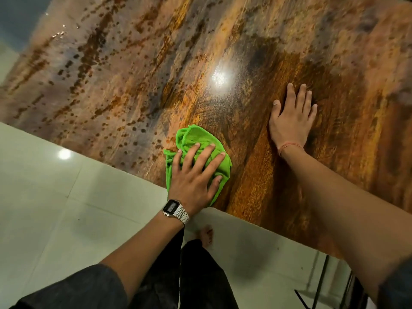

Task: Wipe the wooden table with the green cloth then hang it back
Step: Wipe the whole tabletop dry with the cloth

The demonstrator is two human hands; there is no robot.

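Two hands are on the wooden desk: the left hand point(196, 175) presses spread fingers onto the bunched green cloth point(196, 139) at the near edge, and the right hand point(292, 117) rests flat, fingers apart. Wiping is underway; next calls for strokes toward the spotted far side

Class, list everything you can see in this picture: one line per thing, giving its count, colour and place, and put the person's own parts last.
wooden table: one, glossy mottled brown and orange, fills the upper part of the view
green cloth: one, bright green, bunched on the table near its front edge
floor: pale tiles, below and left of the table
metal frame: dark, lower right under the table
watch: one, silver, on the left wrist
thread: one, reddish, round the right wrist
left hand: presses on the cloth
right hand: flat on the table
foot: one, bare, on the floor
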